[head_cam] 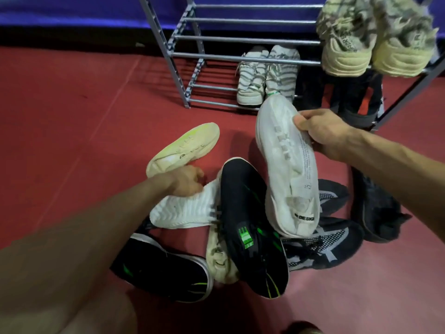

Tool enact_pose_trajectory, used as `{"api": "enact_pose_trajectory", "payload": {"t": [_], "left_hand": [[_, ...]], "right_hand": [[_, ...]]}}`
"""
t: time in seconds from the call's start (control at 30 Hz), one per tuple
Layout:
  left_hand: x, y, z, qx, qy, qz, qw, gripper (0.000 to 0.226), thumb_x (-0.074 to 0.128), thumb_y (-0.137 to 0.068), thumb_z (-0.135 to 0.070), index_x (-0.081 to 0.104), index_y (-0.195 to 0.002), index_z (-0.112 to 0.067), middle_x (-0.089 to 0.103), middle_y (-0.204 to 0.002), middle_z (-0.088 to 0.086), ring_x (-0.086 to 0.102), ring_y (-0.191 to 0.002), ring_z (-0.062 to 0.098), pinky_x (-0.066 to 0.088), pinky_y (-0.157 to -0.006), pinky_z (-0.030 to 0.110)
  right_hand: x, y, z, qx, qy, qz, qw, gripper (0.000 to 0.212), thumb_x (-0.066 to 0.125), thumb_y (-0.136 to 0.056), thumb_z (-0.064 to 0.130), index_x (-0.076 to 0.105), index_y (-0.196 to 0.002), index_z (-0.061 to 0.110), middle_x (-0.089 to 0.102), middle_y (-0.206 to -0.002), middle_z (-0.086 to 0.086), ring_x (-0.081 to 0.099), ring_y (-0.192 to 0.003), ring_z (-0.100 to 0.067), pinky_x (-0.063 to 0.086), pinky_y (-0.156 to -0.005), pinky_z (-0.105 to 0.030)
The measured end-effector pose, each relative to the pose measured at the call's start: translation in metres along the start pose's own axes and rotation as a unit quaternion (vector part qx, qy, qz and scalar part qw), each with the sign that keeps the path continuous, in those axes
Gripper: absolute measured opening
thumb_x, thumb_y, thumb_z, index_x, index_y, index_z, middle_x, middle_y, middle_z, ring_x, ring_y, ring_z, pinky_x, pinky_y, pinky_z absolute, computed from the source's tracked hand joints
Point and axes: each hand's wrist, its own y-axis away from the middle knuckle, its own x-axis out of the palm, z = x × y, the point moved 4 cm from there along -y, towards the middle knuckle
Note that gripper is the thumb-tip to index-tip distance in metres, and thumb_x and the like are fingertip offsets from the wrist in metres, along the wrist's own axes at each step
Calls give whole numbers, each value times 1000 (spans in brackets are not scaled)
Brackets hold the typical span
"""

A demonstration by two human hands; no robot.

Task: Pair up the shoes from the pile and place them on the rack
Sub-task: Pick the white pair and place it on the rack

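Note:
My right hand [323,133] grips a white shoe [286,165] by its edge, sole side toward me, lifted above the pile. My left hand [186,180] is closed on a second white shoe [185,210] that still rests on the floor at the pile's left. Under and between them lie a black shoe with green marks [250,232], another like it [166,268], two black and grey mesh shoes [322,247] and a cream shoe [220,259]. A pale yellow shoe [185,148] lies apart, upper left. The grey metal rack [240,56] stands behind.
On the rack's lowest shelf stand a white and grey striped pair [267,75] and a black and red pair [354,97]. A cream patterned pair [370,37] sits on the shelf above. A dark shoe [375,208] lies at right. Red floor, blue wall behind.

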Motion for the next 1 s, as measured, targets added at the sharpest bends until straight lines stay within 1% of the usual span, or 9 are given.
{"api": "enact_pose_trajectory", "payload": {"t": [0.07,0.17,0.3,0.4,0.53,0.6,0.7,0.87,1.0], "left_hand": [[13,3,6,-31,-130,46,990,52,57,-89,-24,46,-139,-12,55,-138,6,54,-123,25,47,-101,35],[17,6,2,-16,-149,40,988,58,59,-89,-23,40,-144,-12,51,-140,5,52,-125,25,45,-98,31],[10,6,12,11,-108,52,993,30,76,-76,-28,57,-98,-19,56,-87,-7,56,-83,16,46,-69,29],[7,12,18,34,-88,39,995,31,83,-63,-31,60,-79,-17,61,-83,-3,62,-85,24,53,-72,38],[-31,26,13,9,-86,-157,984,35,74,-71,-39,65,-86,-9,65,-80,4,62,-77,26,53,-69,38],[-61,36,12,-52,-42,-288,955,39,71,-75,-40,66,-90,-4,65,-85,11,59,-77,29,48,-65,34],[-76,49,5,-91,12,-368,925,38,70,-73,-42,65,-88,-7,63,-96,13,63,-85,35,47,-68,35],[-56,46,-43,-64,-69,-325,941,48,65,-75,-42,63,-113,-13,54,-116,10,62,-102,36,44,-76,34],[-4,26,-60,-46,-45,-144,988,47,60,-84,-46,63,-105,-5,67,-106,9,68,-93,32,53,-71,31]], "right_hand": [[7,-1,3,-14,19,-11,1000,25,47,-99,13,67,-100,0,47,-61,-7,42,-51,-15,37,-56,-29],[12,-2,5,-22,39,-22,999,26,47,-97,13,65,-102,-6,46,-61,-11,41,-56,-23,39,-58,-34],[11,-4,2,-21,60,-36,997,30,47,-95,14,64,-105,-8,47,-53,-10,43,-55,-24,43,-60,-36],[12,-4,-1,-9,57,-41,997,30,47,-97,14,63,-108,-9,44,-52,-8,39,-46,-18,40,-51,-29],[12,-6,0,-2,54,-49,997,31,46,-97,12,59,-110,-13,40,-52,-4,34,-41,-13,32,-42,-22],[13,-10,2,-6,52,-52,997,27,45,-96,11,65,-93,-8,41,-52,-5,35,-42,-15,33,-42,-23],[19,-15,7,-10,43,-59,997,20,44,-94,11,55,-78,7,42,-54,-8,36,-44,-18,34,-46,-27],[35,-22,6,-24,59,-93,994,17,45,-90,15,56,-79,8,48,-53,-8,42,-42,-19,38,-48,-29],[45,-18,-3,-11,74,-89,993,15,55,-83,19,65,-93,14,64,-73,-4,60,-64,-22,53,-61,-34]]}}
